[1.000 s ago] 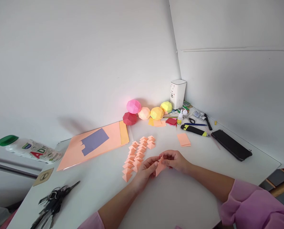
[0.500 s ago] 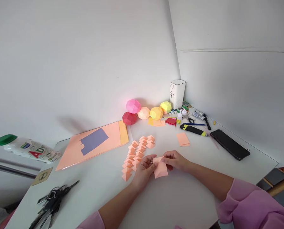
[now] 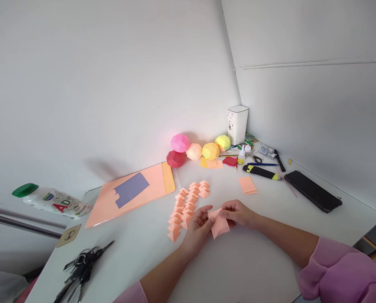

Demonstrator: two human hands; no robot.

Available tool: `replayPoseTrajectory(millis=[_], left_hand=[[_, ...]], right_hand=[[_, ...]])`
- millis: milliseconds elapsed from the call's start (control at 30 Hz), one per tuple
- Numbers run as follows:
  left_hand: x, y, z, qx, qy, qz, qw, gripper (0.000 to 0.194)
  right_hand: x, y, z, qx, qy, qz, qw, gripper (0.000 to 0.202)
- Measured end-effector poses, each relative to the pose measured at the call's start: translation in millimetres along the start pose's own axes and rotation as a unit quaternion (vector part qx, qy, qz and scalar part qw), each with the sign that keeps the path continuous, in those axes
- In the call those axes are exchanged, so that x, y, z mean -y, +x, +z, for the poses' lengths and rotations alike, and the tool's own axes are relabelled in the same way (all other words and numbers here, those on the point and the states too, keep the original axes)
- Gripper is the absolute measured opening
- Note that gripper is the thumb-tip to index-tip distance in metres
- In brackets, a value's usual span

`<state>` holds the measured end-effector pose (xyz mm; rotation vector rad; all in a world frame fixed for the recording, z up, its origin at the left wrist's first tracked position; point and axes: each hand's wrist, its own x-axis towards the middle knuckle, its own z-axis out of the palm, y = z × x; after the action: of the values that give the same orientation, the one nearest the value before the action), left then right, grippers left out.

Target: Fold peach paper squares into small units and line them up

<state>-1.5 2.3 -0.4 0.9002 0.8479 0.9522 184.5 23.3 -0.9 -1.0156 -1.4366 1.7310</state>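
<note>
A small peach paper square [image 3: 219, 227] with creases is held between both hands above the table. My left hand [image 3: 198, 227] pinches its left edge, thumb on top. At its upper right corner, my right hand [image 3: 238, 213] grips with thumb and fingers; the fingertips behind the paper are hidden. Just left of my left hand lie rows of folded peach paper pieces [image 3: 188, 204], overlapping one another. Beyond my right hand rest several flat peach paper sheets [image 3: 247, 185].
Faceted paper balls [image 3: 194, 151] line the wall by a white box-like device [image 3: 238, 125]. A glue bottle [image 3: 241, 156], utility knife [image 3: 262, 172] and black phone-like case [image 3: 312, 190] lie right. Left are large peach sheets [image 3: 102, 202], keys [image 3: 82, 269] and a white bottle [image 3: 57, 202].
The whole view has shifted slightly, so everything sits further right. Both hands keep hold of the paper square, which has turned a little between the fingers.
</note>
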Motion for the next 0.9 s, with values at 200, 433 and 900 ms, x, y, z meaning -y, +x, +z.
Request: replayPoseTrajectory(millis=[200, 433, 900], left_hand=[[-3.3, -1.6, 2.9, 0.03, -0.036, -0.006, 0.999, 0.044], [-1.2, 0.5, 0.5, 0.0, -0.049, -0.004, 0.999, 0.039], [-2.7, 0.2, -0.3, 0.023, -0.036, 0.012, 0.999, 0.042]], right_hand=[[1.1, 1.2, -2.3, 0.004, 0.015, 0.011, 1.0, 0.031], [3.9, 0.8, -1.5, 0.02, 0.001, 0.017, 1.0, 0.033], [5.4, 0.5, 0.7, 0.003, 0.008, 0.002, 1.0, 0.03]])
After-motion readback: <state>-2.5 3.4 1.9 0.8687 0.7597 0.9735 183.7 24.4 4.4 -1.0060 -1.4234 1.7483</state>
